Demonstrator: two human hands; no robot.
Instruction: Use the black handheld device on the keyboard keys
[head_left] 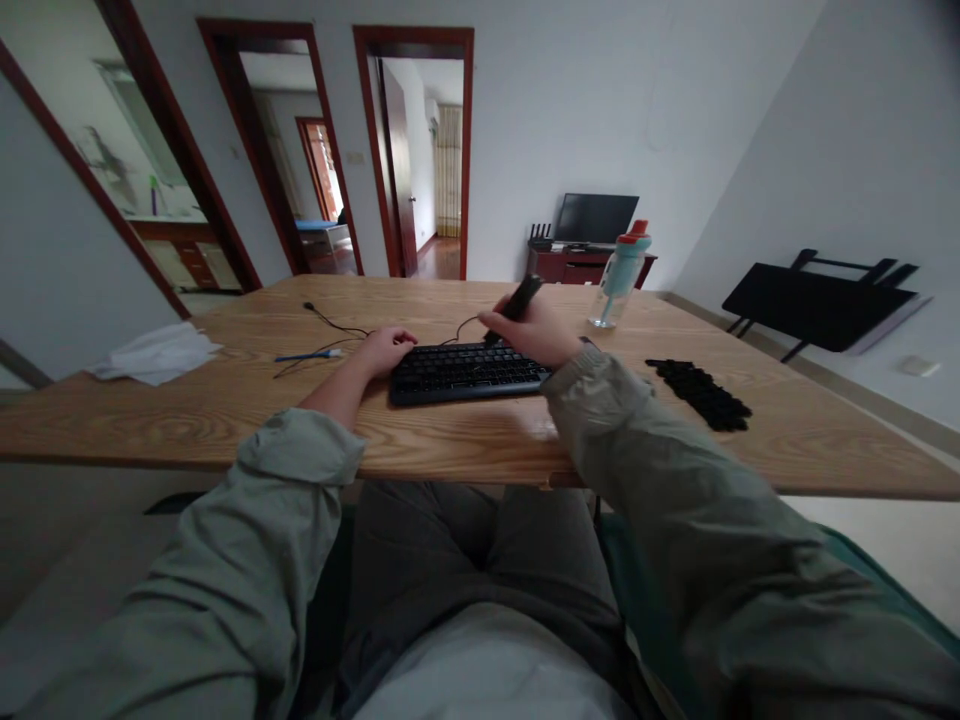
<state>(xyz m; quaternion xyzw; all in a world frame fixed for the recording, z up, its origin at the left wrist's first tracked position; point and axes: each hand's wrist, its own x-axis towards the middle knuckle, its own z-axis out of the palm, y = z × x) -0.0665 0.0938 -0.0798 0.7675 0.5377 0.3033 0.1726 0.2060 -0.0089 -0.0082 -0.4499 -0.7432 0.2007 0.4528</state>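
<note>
Keyboard: the black keyboard [469,375] lies flat on the wooden desk [442,445], in front of the person, its long side running across, near the front edge.
Left hand: the left hand [386,350] rests at the keyboard's left end, fingers bent at its far corner; whether they clamp it or only lean on it, I cannot tell.
Right hand: the right hand [546,328] is clamped around a black tool [524,294], above the right part of the keyboard.
Tool: tilted, its upper end sticking out above the fist, its lower end down by the far side of the keys; whether it touches them is unclear.
Cable: a thin black cable [337,325] runs over the desk beyond the left hand.
Blue stick: a slim blue stick [306,355] with a pale end lies left of the keyboard.
Far left: crumpled white sheets [157,352] lie near the desk's left end.
Bottle: a clear bottle [616,278] with a red top stands upright beyond the right hand.
Black pieces: a cluster of black pieces [701,393] lies right of the right forearm.
Background: a screen [598,218] stands on a cabinet [585,266] by the wall.
</note>
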